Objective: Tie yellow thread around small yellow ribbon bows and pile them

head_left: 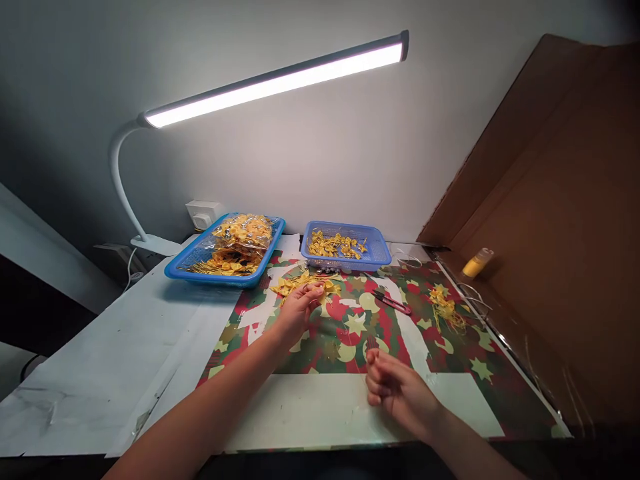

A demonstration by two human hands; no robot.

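My left hand (301, 305) is at a pile of yellow ribbon bows (285, 287) on the patterned table cover. Its thumb and fingers are pinched together, and whatever they hold is too small to make out. Nearer the front edge, my right hand (397, 390) hovers with curled fingers, thumb against forefinger; anything in its grip is hidden. Thread snips (393, 304) with a reddish handle lie beyond the right hand. Small silvery beads (325, 270) sit just behind the bow pile.
Behind stand a blue tray (173, 270) with bagged and loose yellow bows and a blue-violet basket (383, 253) with more. At right are tangled yellow threads (450, 313), a yellow thread spool (477, 263) and a cardboard wall (550, 200). A lamp (280, 80) hangs overhead.
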